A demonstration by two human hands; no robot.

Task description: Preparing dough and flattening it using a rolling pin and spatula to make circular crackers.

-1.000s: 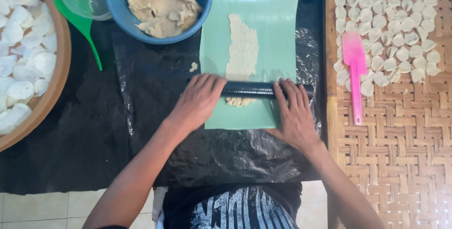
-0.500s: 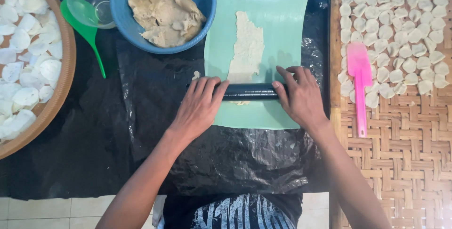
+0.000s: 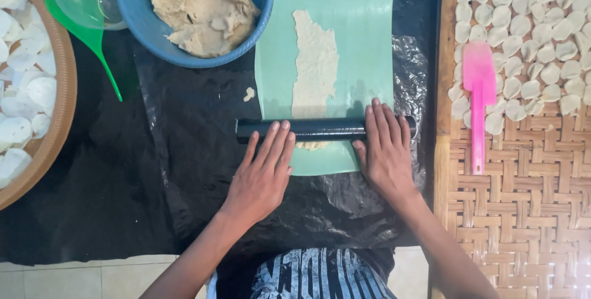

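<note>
We are pressing our flat, open left hand (image 3: 263,173) and right hand (image 3: 385,148), set apart, on the black roller (image 3: 320,128) lying across the dough strip (image 3: 314,65).

No packages, labels, signs or screens visible.

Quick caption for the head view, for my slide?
Both hands, left and right, press a black roller over a dough strip on a green sheet.

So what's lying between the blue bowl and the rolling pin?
In the head view, between the blue bowl and the rolling pin lies black plastic sheet with one small dough crumb on it.
</note>
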